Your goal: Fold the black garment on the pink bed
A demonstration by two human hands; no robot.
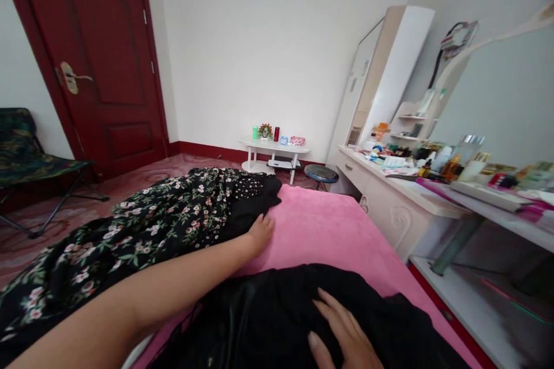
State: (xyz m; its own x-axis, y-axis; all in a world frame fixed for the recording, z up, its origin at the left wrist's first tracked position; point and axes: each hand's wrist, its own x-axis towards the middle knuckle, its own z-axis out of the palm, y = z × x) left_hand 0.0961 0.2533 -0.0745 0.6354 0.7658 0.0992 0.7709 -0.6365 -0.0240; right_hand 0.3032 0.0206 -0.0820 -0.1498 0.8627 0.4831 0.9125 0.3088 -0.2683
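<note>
My left hand point(260, 233) reaches forward across the pink bed cover point(329, 225). Its fingers rest flat on the edge of a black garment point(251, 199) that lies with a black floral dress point(142, 230). My right hand point(344, 331) lies flat, fingers apart, on a black piece of clothing point(268, 311) spread in front of me. Neither hand grips anything.
A white dressing table point(402, 196) crowded with bottles and cosmetics stands to the right, with a mirror above. A small white side table point(274, 150), a round stool point(321, 174), a red door point(99, 57) and a folding chair point(26, 161) are farther off.
</note>
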